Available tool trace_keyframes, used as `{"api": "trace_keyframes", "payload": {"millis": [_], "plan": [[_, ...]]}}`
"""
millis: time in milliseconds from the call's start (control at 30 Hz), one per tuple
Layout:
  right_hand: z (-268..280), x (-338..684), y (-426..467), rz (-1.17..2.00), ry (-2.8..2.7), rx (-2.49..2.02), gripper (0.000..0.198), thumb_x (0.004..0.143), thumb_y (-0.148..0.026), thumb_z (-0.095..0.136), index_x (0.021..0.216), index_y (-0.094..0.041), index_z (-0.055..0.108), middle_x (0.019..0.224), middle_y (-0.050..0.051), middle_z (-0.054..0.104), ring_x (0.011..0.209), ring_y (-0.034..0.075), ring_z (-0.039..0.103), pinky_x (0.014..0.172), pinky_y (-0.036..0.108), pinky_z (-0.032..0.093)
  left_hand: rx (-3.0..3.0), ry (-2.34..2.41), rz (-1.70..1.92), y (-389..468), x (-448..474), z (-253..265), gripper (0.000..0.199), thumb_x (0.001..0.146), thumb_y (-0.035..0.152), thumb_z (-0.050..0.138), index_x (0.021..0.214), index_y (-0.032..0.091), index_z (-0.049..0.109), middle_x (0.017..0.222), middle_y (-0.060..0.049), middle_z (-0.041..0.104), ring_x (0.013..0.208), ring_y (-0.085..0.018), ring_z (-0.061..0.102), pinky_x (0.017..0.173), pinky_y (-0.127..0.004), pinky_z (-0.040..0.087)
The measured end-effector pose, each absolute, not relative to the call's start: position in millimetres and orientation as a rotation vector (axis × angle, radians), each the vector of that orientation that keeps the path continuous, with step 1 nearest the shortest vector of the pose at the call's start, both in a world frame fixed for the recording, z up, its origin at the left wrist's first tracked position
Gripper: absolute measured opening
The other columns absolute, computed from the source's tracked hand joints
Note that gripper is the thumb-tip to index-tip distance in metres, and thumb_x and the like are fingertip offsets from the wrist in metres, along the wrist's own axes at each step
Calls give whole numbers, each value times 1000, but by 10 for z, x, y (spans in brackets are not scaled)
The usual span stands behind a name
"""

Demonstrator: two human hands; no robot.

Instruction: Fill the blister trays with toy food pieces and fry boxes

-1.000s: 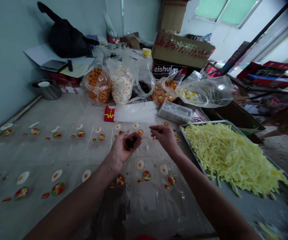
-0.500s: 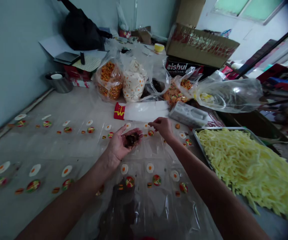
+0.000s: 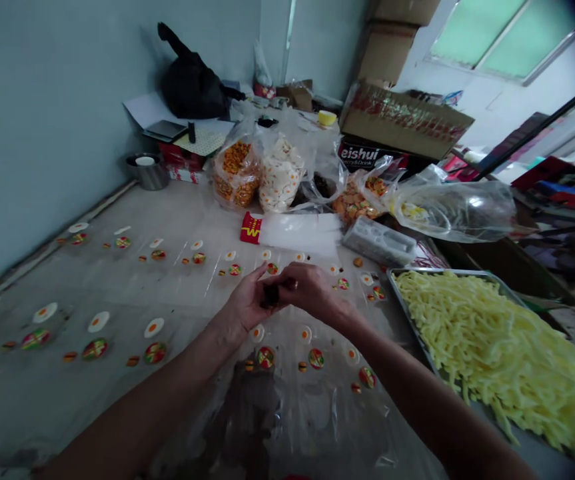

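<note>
My left hand (image 3: 246, 301) is cupped palm up over the table, holding a small heap of dark brown pieces (image 3: 270, 294). My right hand (image 3: 313, 291) bends over that palm with its fingers closed at the heap; whatever they grip is hidden. Beneath both hands lie flat clear plastic bags (image 3: 297, 400) in rows. Fried-egg shapes (image 3: 153, 327), round red-green-yellow pieces (image 3: 156, 352) and tiny burger-shaped pieces (image 3: 132, 361) show in them. A stray tan piece (image 3: 358, 262) lies beyond my right hand.
At right, a metal tray (image 3: 412, 320) is heaped with pale yellow strands (image 3: 497, 353). Behind stand filled plastic bags of orange pieces (image 3: 237, 177) and egg shapes (image 3: 280, 180), plus cardboard boxes (image 3: 407, 120). A red-and-white packet (image 3: 292, 231) and clear plastic trays (image 3: 380, 240) lie nearer.
My right hand has come back from the far row of bags to my left palm, and its fingers now meet the dark pieces. The view has shifted slightly.
</note>
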State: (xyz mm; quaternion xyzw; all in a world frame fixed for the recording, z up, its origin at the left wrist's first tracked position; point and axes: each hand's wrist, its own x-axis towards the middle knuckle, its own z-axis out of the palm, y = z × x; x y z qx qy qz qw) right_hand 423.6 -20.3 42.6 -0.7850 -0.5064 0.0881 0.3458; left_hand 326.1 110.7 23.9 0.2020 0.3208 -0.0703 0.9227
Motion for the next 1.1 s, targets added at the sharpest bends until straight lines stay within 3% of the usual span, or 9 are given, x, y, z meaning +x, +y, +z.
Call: {"api": "trace_keyframes", "payload": {"millis": [100, 233, 433, 533, 700, 867, 1100], "plan": [[331, 4367, -141, 424, -856, -1914, 10, 79, -18, 69, 84, -17, 77, 72, 2, 72, 62, 13, 62, 58, 22, 44, 383, 637, -107, 1161, 3220, 210, 37, 101, 36, 49, 99, 7, 70, 88, -18, 75, 81, -26, 75, 80, -40, 62], [203, 4700, 107, 539, -584, -1850, 14, 78, -27, 73, 82, -13, 74, 66, 4, 71, 56, 14, 62, 51, 22, 44, 372, 648, -21, 1363, 3175, 264, 41, 101, 35, 49, 114, 1, 68, 103, -24, 75, 93, -28, 75, 82, -39, 62], [-33, 5017, 500, 349, -727, -2252, 14, 76, -25, 78, 66, -16, 74, 52, 0, 65, 52, 14, 61, 53, 22, 41, 377, 656, 62, 1678, 3103, 371, 45, 102, 33, 48, 126, -1, 63, 103, -23, 75, 92, -29, 76, 80, -39, 63], [-121, 5048, 524, 244, -761, -2300, 20, 76, -33, 82, 67, -17, 73, 53, 0, 65, 51, 14, 60, 53, 23, 39, 341, 639, 54, 1741, 3086, 329, 49, 101, 36, 48, 128, -2, 62, 104, -25, 75, 93, -31, 75, 79, -41, 63], [-6, 4793, 379, 125, -754, -2113, 33, 87, -48, 72, 76, -17, 72, 57, 0, 66, 51, 13, 56, 52, 24, 38, 310, 621, 33, 1755, 3065, 210, 52, 101, 40, 48, 129, -2, 62, 108, -26, 74, 96, -32, 75, 81, -42, 63], [238, 4310, 250, 238, -1141, -1916, 13, 85, -31, 72, 90, -22, 81, 75, 1, 72, 64, 14, 61, 60, 24, 43, 303, 611, 42, 1710, 3017, 230, 52, 100, 44, 49, 123, 0, 65, 97, -23, 75, 86, -30, 75, 81, -42, 63], [187, 3882, 236, 19, -1278, -2072, 18, 77, -13, 69, 88, -23, 80, 79, 2, 70, 70, 15, 61, 67, 25, 44, 312, 643, 45, 1542, 2928, 309, 44, 102, 38, 47, 111, 2, 70, 83, -17, 76, 69, -22, 73, 65, -31, 61]]}}
